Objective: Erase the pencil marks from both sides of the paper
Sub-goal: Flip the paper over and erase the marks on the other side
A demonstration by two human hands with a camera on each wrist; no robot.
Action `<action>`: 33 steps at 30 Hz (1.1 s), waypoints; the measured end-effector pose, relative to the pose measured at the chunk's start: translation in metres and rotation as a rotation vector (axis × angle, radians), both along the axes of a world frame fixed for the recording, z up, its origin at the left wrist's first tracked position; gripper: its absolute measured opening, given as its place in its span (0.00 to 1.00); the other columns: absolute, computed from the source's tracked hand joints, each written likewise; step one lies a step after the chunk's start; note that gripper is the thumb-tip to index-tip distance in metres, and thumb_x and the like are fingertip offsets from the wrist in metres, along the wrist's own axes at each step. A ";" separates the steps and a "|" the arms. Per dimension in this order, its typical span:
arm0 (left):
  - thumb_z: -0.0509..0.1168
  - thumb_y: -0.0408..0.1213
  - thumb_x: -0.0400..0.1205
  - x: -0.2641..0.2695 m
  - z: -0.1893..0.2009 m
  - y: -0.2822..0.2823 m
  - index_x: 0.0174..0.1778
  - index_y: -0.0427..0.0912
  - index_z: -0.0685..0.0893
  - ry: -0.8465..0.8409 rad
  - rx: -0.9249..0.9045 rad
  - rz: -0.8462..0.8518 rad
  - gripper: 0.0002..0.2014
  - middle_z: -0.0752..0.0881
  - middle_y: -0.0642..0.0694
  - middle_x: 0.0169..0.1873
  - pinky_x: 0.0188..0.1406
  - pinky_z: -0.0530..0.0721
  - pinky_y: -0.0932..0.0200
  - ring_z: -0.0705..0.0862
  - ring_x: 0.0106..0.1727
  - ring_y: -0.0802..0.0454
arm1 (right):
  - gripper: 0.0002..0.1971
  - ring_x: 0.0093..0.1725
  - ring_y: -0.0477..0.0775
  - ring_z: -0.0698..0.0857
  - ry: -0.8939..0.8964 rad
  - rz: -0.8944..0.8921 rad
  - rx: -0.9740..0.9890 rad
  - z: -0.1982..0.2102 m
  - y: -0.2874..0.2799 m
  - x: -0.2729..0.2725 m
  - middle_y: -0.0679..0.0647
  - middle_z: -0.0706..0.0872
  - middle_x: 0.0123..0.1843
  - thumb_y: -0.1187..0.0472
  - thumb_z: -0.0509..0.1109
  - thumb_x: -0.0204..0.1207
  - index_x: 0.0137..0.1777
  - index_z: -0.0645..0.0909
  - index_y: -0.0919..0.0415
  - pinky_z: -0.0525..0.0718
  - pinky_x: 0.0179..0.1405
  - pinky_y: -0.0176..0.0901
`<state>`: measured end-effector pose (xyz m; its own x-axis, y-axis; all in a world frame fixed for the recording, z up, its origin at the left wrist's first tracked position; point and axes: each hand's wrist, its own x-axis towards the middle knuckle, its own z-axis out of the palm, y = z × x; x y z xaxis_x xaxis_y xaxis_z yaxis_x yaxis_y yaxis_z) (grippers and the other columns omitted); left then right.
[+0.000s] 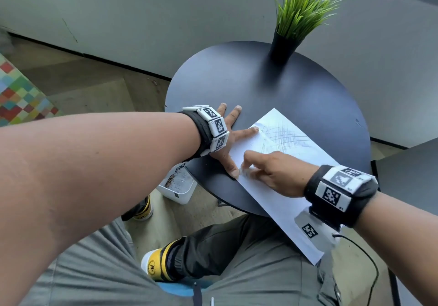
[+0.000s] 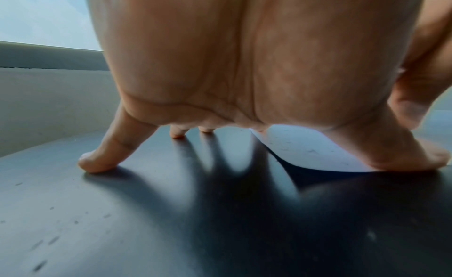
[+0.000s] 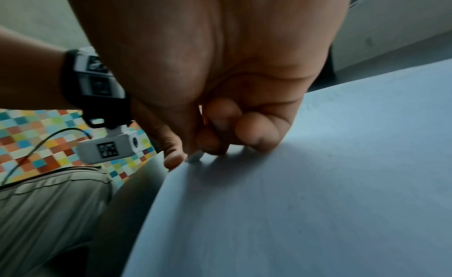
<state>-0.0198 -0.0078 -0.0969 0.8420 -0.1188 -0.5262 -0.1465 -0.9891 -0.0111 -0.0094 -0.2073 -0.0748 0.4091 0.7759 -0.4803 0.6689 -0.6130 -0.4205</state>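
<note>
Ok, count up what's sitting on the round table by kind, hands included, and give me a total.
Paper sheets: 1, the paper, part hanging over the table's edge.
Potted plants: 1, the plant.
Hands: 2, the left hand spread flat, the right hand pinching a small pale eraser on the sheet.
Total: 5, counting the eraser.

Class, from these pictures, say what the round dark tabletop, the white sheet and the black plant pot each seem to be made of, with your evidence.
Round dark tabletop: probably painted metal or laminate; smooth, matte, with a soft sheen and small scuffs.
White sheet: thin paper; creased, overhangs the table edge, bears pencil scribbles.
Black plant pot: likely matte plastic; smooth, uniform, though ceramic is possible.
</note>
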 end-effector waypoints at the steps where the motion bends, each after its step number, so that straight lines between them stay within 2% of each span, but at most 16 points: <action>1: 0.62 0.88 0.45 0.001 0.000 0.000 0.75 0.77 0.27 -0.004 -0.001 -0.001 0.69 0.26 0.42 0.83 0.77 0.49 0.19 0.31 0.81 0.23 | 0.04 0.47 0.57 0.82 0.018 0.022 -0.016 0.001 -0.001 0.000 0.54 0.87 0.49 0.49 0.61 0.86 0.57 0.74 0.44 0.81 0.49 0.51; 2: 0.62 0.88 0.45 0.001 -0.001 0.000 0.75 0.77 0.27 -0.005 -0.005 -0.001 0.69 0.26 0.42 0.83 0.77 0.49 0.19 0.31 0.81 0.23 | 0.06 0.47 0.57 0.82 -0.002 -0.016 -0.005 0.000 0.000 0.006 0.54 0.87 0.48 0.47 0.61 0.86 0.58 0.74 0.45 0.80 0.48 0.49; 5: 0.64 0.87 0.48 0.000 0.001 0.001 0.75 0.77 0.27 -0.004 -0.015 0.003 0.68 0.27 0.42 0.83 0.77 0.48 0.19 0.31 0.82 0.23 | 0.10 0.46 0.60 0.82 -0.129 -0.288 0.106 0.001 -0.001 0.024 0.54 0.85 0.46 0.42 0.60 0.85 0.54 0.73 0.47 0.76 0.45 0.48; 6: 0.64 0.86 0.48 -0.001 0.001 0.000 0.76 0.77 0.27 -0.002 -0.011 0.004 0.68 0.27 0.42 0.83 0.77 0.48 0.19 0.31 0.82 0.23 | 0.09 0.46 0.61 0.82 -0.143 -0.292 0.115 0.002 -0.001 0.023 0.55 0.85 0.45 0.43 0.59 0.85 0.53 0.71 0.47 0.76 0.44 0.48; 9: 0.64 0.87 0.47 -0.002 0.003 0.000 0.75 0.78 0.27 0.013 0.013 0.009 0.68 0.26 0.42 0.83 0.77 0.48 0.19 0.30 0.81 0.23 | 0.05 0.45 0.58 0.81 -0.011 -0.028 -0.017 0.006 0.003 0.003 0.55 0.85 0.45 0.49 0.60 0.86 0.57 0.74 0.47 0.79 0.45 0.50; 11: 0.62 0.88 0.44 0.000 0.006 -0.001 0.74 0.80 0.27 0.014 0.022 0.001 0.68 0.27 0.42 0.83 0.77 0.49 0.19 0.31 0.82 0.23 | 0.08 0.41 0.51 0.80 0.067 0.053 -0.079 0.012 0.003 -0.002 0.50 0.83 0.41 0.47 0.61 0.85 0.59 0.75 0.46 0.78 0.44 0.48; 13: 0.64 0.86 0.44 0.001 0.009 0.000 0.72 0.83 0.28 0.025 0.018 -0.004 0.67 0.27 0.43 0.84 0.76 0.50 0.19 0.32 0.82 0.23 | 0.10 0.40 0.45 0.80 0.026 -0.043 -0.030 0.011 0.001 0.012 0.45 0.82 0.38 0.43 0.62 0.84 0.57 0.76 0.46 0.77 0.42 0.46; 17: 0.72 0.79 0.51 0.000 0.019 0.000 0.74 0.84 0.33 0.071 0.020 -0.002 0.65 0.27 0.43 0.84 0.77 0.50 0.20 0.33 0.82 0.25 | 0.11 0.39 0.51 0.85 -0.072 -0.420 0.107 0.000 -0.011 0.045 0.48 0.87 0.36 0.41 0.64 0.82 0.48 0.74 0.46 0.83 0.44 0.49; 20: 0.71 0.78 0.58 -0.002 0.024 -0.002 0.77 0.83 0.38 0.055 -0.021 0.040 0.58 0.31 0.45 0.85 0.77 0.52 0.23 0.34 0.84 0.27 | 0.10 0.39 0.54 0.86 -0.101 -0.466 0.095 -0.011 -0.013 0.042 0.50 0.88 0.36 0.42 0.62 0.82 0.47 0.72 0.48 0.84 0.45 0.52; 22: 0.66 0.81 0.61 -0.007 0.025 -0.006 0.79 0.81 0.38 0.033 -0.041 0.075 0.56 0.31 0.46 0.85 0.75 0.53 0.20 0.34 0.84 0.29 | 0.10 0.41 0.57 0.85 -0.123 -0.459 0.073 -0.013 -0.012 0.038 0.53 0.87 0.37 0.43 0.60 0.83 0.48 0.71 0.49 0.85 0.47 0.54; 26: 0.65 0.85 0.53 -0.014 0.021 -0.014 0.78 0.78 0.32 -0.009 0.027 0.048 0.63 0.30 0.46 0.85 0.65 0.56 0.11 0.35 0.84 0.31 | 0.12 0.44 0.55 0.84 -0.188 -0.425 -0.036 -0.002 -0.009 0.047 0.52 0.87 0.42 0.41 0.63 0.81 0.47 0.72 0.48 0.84 0.49 0.53; 29: 0.65 0.86 0.52 -0.012 0.018 -0.012 0.77 0.78 0.30 -0.014 0.033 0.029 0.65 0.29 0.46 0.84 0.65 0.56 0.10 0.35 0.85 0.31 | 0.14 0.42 0.56 0.81 -0.196 -0.416 -0.010 0.002 -0.004 0.039 0.52 0.83 0.42 0.41 0.62 0.82 0.46 0.71 0.50 0.81 0.44 0.51; 31: 0.65 0.86 0.51 -0.011 0.019 -0.010 0.76 0.79 0.29 0.000 0.038 0.019 0.65 0.28 0.45 0.84 0.65 0.55 0.09 0.34 0.85 0.32 | 0.14 0.41 0.58 0.78 -0.171 -0.275 -0.001 0.000 0.001 0.018 0.52 0.80 0.39 0.42 0.60 0.84 0.45 0.68 0.51 0.75 0.39 0.49; 33: 0.67 0.85 0.52 -0.011 0.020 -0.010 0.77 0.78 0.30 0.008 0.038 0.012 0.65 0.28 0.44 0.84 0.65 0.55 0.10 0.33 0.85 0.31 | 0.13 0.41 0.59 0.77 -0.133 -0.098 0.010 0.000 0.006 0.000 0.51 0.79 0.37 0.43 0.60 0.85 0.46 0.68 0.51 0.73 0.39 0.48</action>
<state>-0.0307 -0.0174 -0.0770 0.8390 -0.0880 -0.5369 -0.1345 -0.9897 -0.0480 -0.0090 -0.2014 -0.0752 0.5424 0.7339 -0.4090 0.6567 -0.6740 -0.3385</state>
